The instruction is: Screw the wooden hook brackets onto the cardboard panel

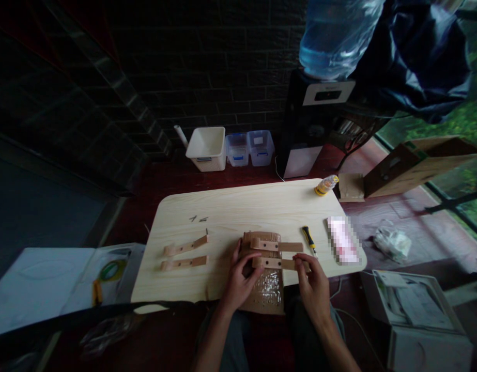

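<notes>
A cardboard piece (264,297) under shiny clear wrap lies at the table's front edge, bearing two wooden strips. My left hand (241,279) holds the rounded left end of the nearer wooden strip (275,263) between thumb and fingers. My right hand (312,281) pinches that strip's right end. Just beyond it, the farther wooden strip (267,245) lies parallel, untouched. Both have dark holes. To the left, two more wooden pieces (187,246) (186,263) rest on the tabletop. A yellow and black screwdriver (308,237) lies beyond my right hand.
On the pale table (238,204) are small dark screws (198,219), a yellow-capped bottle (326,185) and a pixelated flat object (342,240). Plastic bins (206,150) and a water dispenser (303,129) stand behind. Open boxes flank the table.
</notes>
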`<state>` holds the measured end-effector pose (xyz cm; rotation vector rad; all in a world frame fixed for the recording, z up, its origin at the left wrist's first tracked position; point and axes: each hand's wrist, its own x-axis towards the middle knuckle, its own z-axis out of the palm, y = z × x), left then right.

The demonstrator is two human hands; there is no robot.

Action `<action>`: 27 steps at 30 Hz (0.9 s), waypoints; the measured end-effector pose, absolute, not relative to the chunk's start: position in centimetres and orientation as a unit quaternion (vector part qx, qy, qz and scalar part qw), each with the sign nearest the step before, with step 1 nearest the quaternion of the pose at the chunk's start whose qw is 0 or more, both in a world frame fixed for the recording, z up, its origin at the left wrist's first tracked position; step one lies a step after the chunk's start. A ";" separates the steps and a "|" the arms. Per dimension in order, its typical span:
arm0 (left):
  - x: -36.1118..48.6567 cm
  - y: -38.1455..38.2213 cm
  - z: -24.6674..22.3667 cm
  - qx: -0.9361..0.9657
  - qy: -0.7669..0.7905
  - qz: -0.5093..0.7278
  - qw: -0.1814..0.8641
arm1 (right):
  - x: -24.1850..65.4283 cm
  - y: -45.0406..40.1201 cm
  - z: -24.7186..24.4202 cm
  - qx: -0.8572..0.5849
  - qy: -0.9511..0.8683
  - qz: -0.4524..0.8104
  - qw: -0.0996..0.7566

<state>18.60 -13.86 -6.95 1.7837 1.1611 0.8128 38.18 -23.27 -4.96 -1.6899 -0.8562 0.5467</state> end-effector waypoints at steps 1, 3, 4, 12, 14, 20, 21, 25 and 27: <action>18.6 -13.9 -6.9 0.710 0.464 0.323 0.420 | 38.2 -23.3 -4.9 -0.715 -0.362 0.232 0.551; 18.6 -13.8 -7.0 0.707 0.465 0.322 0.424 | 38.2 -23.3 -4.9 -0.714 -0.362 0.233 0.551; 18.6 -13.8 -7.0 0.706 0.464 0.322 0.426 | 38.2 -23.3 -4.9 -0.714 -0.362 0.232 0.553; 18.6 -13.8 -7.2 0.704 0.461 0.331 0.427 | 38.3 -23.1 -5.4 -0.712 -0.362 0.230 0.556; 18.6 -13.8 -7.3 0.703 0.461 0.333 0.427 | 38.2 -23.1 -5.4 -0.711 -0.365 0.228 0.556; 18.4 -13.8 -7.6 0.699 0.460 0.328 0.438 | 38.1 -23.0 -4.9 -0.715 -0.389 0.206 0.543; 18.4 -13.8 -7.6 0.698 0.461 0.328 0.438 | 38.0 -22.9 -4.8 -0.714 -0.397 0.201 0.540; 18.4 -13.9 -7.8 0.701 0.461 0.332 0.431 | 38.0 -22.9 -4.6 -0.716 -0.426 0.174 0.525; 18.4 -13.8 -7.8 0.704 0.457 0.335 0.428 | 38.0 -23.0 -4.8 -0.715 -0.444 0.157 0.516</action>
